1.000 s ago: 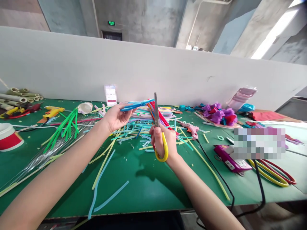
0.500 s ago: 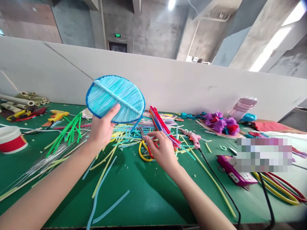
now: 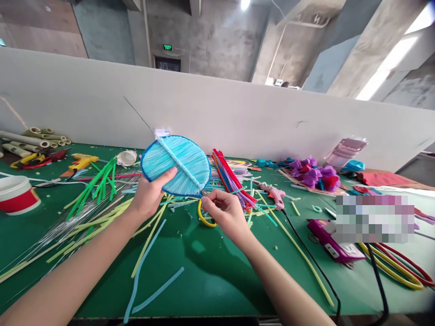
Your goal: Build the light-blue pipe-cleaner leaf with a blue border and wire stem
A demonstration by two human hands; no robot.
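Observation:
My left hand [image 3: 151, 194] is closed on the lower left of a blue pipe-cleaner leaf [image 3: 185, 160], its thumb flat across the front. The leaf is oval, with a darker blue edge, a raised pale rib and a thin wire stem [image 3: 137, 113] pointing up and left. At its lower right tip, my right hand [image 3: 226, 215] is closed on what look like scissors, with a yellow loop handle [image 3: 206, 222] hanging below the fingers. The blades are mostly hidden by the fingers and leaf.
Pipe cleaners [image 3: 233, 179] in many colours lie behind my hands. A pink glue gun [image 3: 275, 195] and a purple box [image 3: 335, 242] are to the right. Leftward are a paper cup [image 3: 18, 197], green pipe cleaners [image 3: 105, 181], a yellow glue gun [image 3: 81, 162] and bamboo pieces [image 3: 37, 142].
The leaf has come down and to the right, so its lower tip now meets my right hand's fingertips. The metal tip that showed above those fingers is now mostly covered.

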